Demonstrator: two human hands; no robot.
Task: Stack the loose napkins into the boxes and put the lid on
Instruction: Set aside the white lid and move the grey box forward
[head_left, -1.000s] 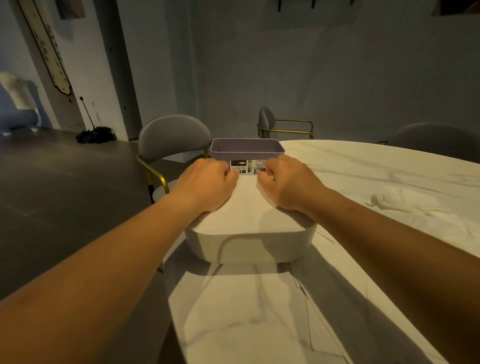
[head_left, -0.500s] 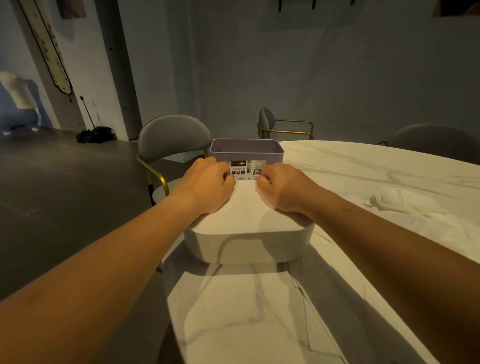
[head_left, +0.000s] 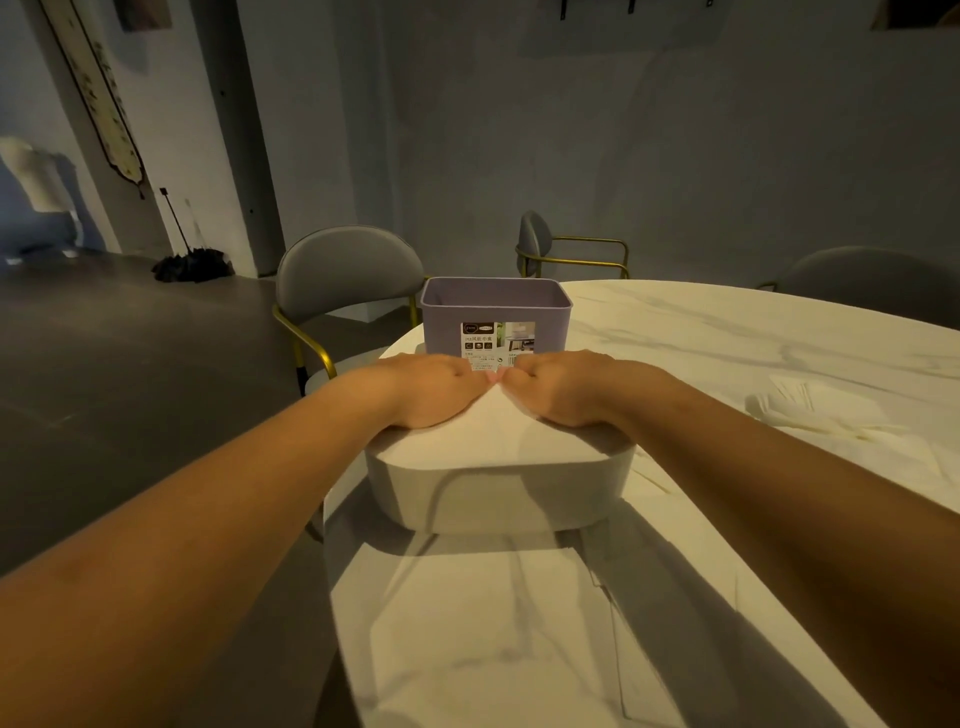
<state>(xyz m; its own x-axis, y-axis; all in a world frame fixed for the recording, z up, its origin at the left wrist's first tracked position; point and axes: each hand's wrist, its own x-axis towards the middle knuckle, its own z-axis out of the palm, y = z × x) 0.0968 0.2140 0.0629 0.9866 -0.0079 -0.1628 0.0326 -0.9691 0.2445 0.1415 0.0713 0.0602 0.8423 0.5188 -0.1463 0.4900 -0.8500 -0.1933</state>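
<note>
A white rounded box (head_left: 498, 493) stands near the table's left edge, filled to the rim with white napkins (head_left: 498, 434). My left hand (head_left: 426, 389) and my right hand (head_left: 566, 389) lie palm down on the far part of that stack. Their thumb tips meet in the middle. The fingers bend down over the stack's far edge and are hidden past the knuckles. Just behind the hands stands an open purple box (head_left: 441, 322) with a printed label. Loose napkins (head_left: 810, 405) lie in a pile at the right. No lid is in view.
The white marble table (head_left: 701, 338) stretches right and far, with its curved edge close to the boxes' left side. Flat napkin sheets (head_left: 613, 597) lie in front of the white box. A grey chair (head_left: 348, 270) with gold legs stands by the left edge, and others farther back.
Both hands have slid forward along the napkin stack and come together until the thumbs touch. They now lie flatter and cover the lower part of the purple box's label.
</note>
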